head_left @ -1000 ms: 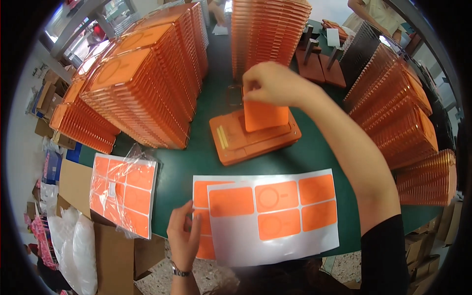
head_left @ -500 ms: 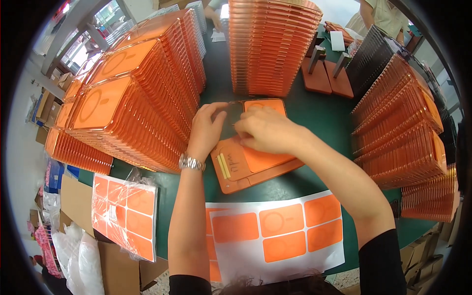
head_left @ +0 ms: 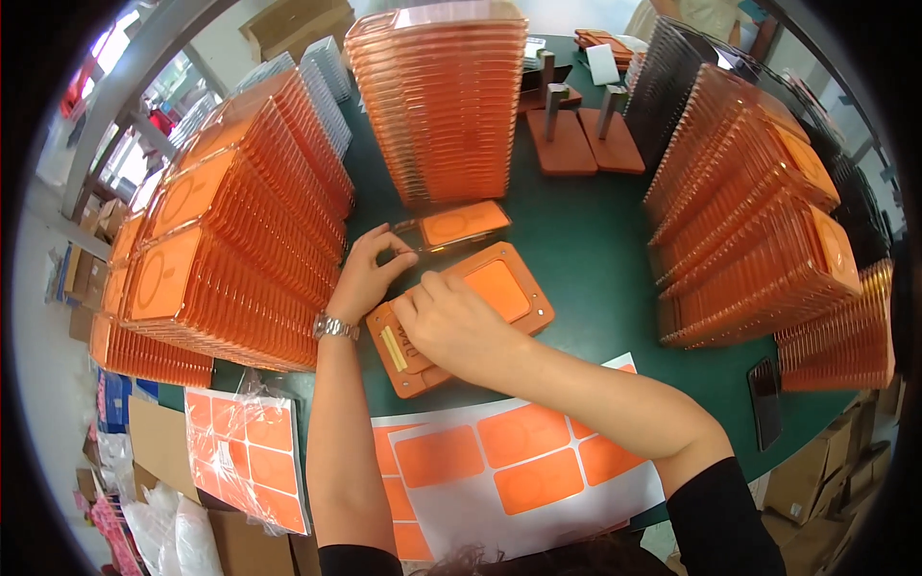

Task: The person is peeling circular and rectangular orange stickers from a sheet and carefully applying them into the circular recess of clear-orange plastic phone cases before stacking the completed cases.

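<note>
My left hand [head_left: 370,274] has its fingers curled around the left end of a clear plastic tray [head_left: 413,235] with an orange panel [head_left: 466,223] in it. The tray lies tilted behind a brown jig board [head_left: 538,288]. Over the left part of that board is my right hand [head_left: 447,317], fingers bent and pinched together; whatever they hold is hidden. An orange rectangle [head_left: 499,288] lies within the board's frame, partly covered by the right hand. A pale yellow strip [head_left: 393,348] runs along the board's left end. Close to me are white sheets with orange stickers [head_left: 538,480].
Tall stacks of orange-filled clear trays stand at left [head_left: 250,240], at the back [head_left: 437,106] and at right [head_left: 759,278]. Two brown blocks with upright metal handles [head_left: 562,144] are behind. A plastic-wrapped sticker pack [head_left: 245,456] sits front left; a black phone [head_left: 765,403] lies right.
My right hand has moved from the clear tray down onto the jig board's left part. My left hand's fingers have closed at the tray's end, and the tray now lies tilted. The view has shifted.
</note>
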